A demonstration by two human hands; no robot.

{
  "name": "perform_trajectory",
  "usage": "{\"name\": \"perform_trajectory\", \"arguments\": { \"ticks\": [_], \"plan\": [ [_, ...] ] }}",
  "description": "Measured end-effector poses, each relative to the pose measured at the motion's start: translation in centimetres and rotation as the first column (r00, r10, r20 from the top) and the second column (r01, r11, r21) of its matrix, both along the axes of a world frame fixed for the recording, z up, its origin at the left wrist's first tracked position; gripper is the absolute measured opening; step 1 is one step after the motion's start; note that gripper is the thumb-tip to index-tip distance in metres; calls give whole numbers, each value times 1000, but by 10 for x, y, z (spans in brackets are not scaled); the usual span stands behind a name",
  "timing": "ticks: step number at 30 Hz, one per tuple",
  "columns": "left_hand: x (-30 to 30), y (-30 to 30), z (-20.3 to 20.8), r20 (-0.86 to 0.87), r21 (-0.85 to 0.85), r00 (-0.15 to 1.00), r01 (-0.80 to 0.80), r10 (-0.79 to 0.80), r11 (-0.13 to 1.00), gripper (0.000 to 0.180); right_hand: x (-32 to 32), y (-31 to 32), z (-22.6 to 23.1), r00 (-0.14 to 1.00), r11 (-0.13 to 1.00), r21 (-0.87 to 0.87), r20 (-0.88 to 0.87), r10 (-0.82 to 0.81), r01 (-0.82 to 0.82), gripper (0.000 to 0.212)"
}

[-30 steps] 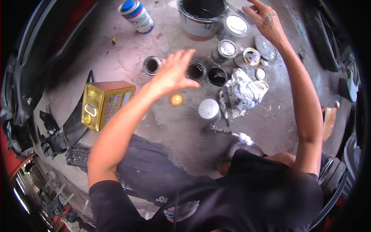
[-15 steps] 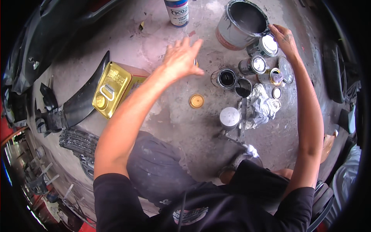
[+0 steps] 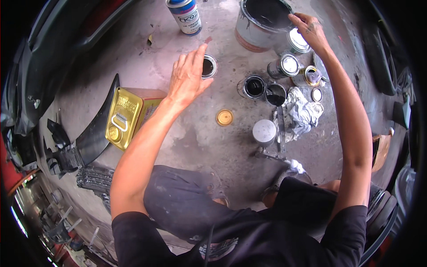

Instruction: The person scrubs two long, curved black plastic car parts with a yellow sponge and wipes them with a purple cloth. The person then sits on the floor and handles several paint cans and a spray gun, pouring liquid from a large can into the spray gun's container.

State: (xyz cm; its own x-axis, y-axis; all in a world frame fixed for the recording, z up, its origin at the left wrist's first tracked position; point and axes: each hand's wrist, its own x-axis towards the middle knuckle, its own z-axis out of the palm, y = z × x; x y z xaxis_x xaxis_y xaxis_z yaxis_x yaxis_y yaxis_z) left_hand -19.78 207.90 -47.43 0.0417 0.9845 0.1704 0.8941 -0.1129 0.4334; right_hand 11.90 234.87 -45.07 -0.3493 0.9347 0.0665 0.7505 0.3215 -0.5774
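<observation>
My left hand (image 3: 189, 76) hovers with fingers outstretched beside a small open can of dark paint (image 3: 209, 66); whether it touches the can is hard to tell. With the fingers of my right hand (image 3: 310, 32) I grip the rim of a large bucket (image 3: 253, 33) at its right side. Dark liquid fills part of this bucket, and drips run down its outer wall. A round gold lid (image 3: 224, 117) lies on the floor nearer to me. Two open containers of black paint, a can (image 3: 255, 87) and a cup (image 3: 276, 95), stand right of centre.
A gold rectangular tin (image 3: 126, 111) stands at left beside a curved black panel (image 3: 95, 124). At the back is a blue-and-white can (image 3: 187, 18). Several smaller cans, a crumpled white rag (image 3: 302, 113) and a spray gun with a round cup (image 3: 264, 132) occupy the right side.
My left hand has moved left, uncovering the small open can. My right hand stays at the bucket's rim. The whole view has shifted a little.
</observation>
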Motion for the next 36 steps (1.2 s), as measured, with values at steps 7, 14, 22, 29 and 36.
{"name": "perform_trajectory", "arguments": {
  "ticks": [7,14,22,29,36],
  "plan": [
    [10,9,-4,74,40,995,60,-63,997,104,17,-13,-14,968,881,465,249,-34,-89,55],
    [22,8,1,200,-69,971,143,-127,987,101,-7,-112,57,929,928,189,256,268,-320,60],
    [29,1,-8,232,-198,962,190,-143,961,100,-17,-140,35,772,754,188,260,580,-629,79],
    [32,2,-12,277,-191,947,221,-163,957,98,-16,-181,-18,629,707,-73,397,668,-704,102],
    [35,-2,-14,315,-156,935,223,-165,962,99,-15,-182,-36,689,700,61,259,677,-711,76]
  ]
}}
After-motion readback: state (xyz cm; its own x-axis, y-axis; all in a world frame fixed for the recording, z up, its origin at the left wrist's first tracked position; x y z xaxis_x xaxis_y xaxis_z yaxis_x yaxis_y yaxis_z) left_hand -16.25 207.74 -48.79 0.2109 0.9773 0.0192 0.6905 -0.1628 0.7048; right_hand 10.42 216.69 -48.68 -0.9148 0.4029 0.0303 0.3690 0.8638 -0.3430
